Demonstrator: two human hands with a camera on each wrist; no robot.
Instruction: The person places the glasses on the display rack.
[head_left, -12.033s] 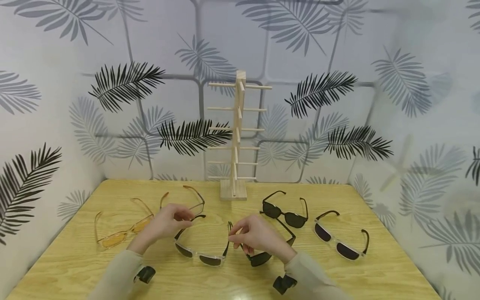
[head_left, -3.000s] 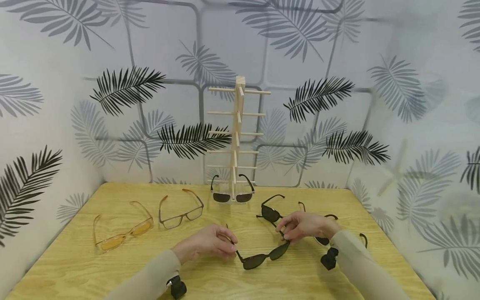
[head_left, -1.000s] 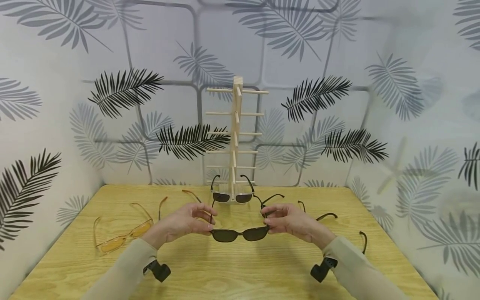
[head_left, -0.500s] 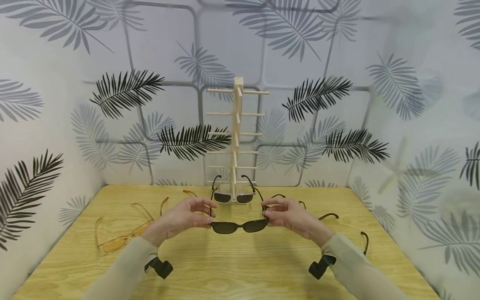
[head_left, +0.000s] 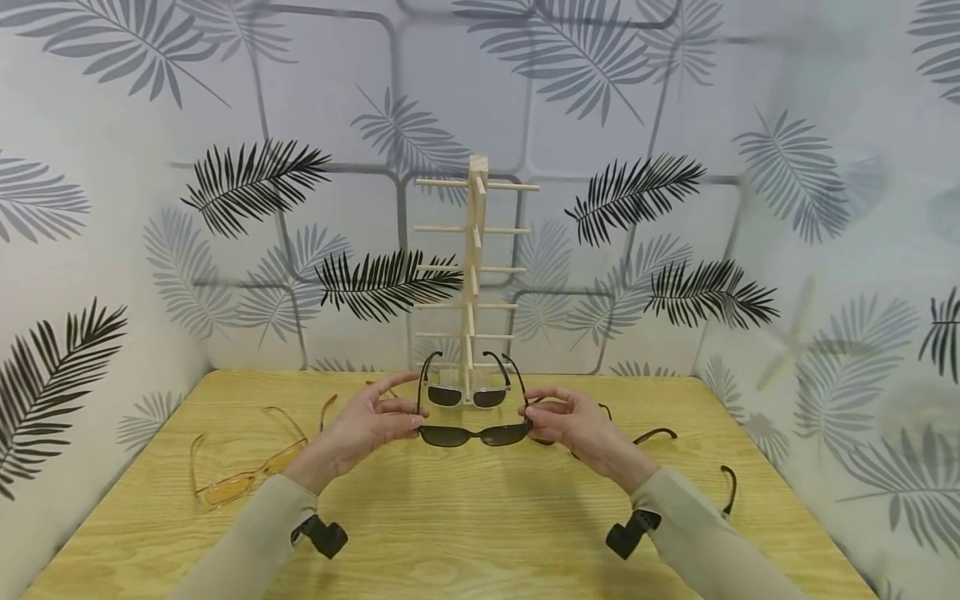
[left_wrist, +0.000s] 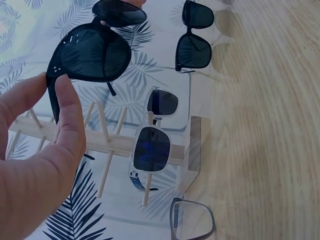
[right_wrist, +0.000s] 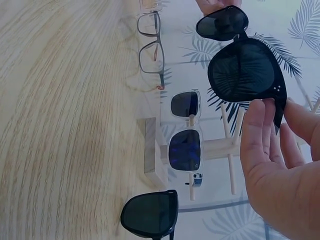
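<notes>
Both hands hold a pair of black sunglasses (head_left: 444, 436) up off the table, temples unfolded and pointing toward the wooden display stand (head_left: 477, 208). My left hand (head_left: 360, 429) pinches one side near the hinge between thumb and fingers, as the left wrist view shows. At the opposite hinge, my right hand (head_left: 581, 429) grips the frame the same way. Just behind them, clear-framed sunglasses (head_left: 490, 398) hang on the stand's lowest rods. The rods above carry nothing. The right wrist view shows the held black lens (right_wrist: 245, 70) close up.
On the table (head_left: 465, 533), yellow-tinted glasses (head_left: 232, 487) lie at left. Thin-framed eyeglasses (right_wrist: 151, 57) are mostly behind my left hand in the head view. Other black sunglasses (left_wrist: 195, 50) sit behind my right hand. A black temple (head_left: 731, 490) shows past my right forearm.
Earlier, the clear-framed sunglasses went from the table onto the stand's lowest rods. The black sunglasses were then lifted from the table and keep moving up and toward the stand.
</notes>
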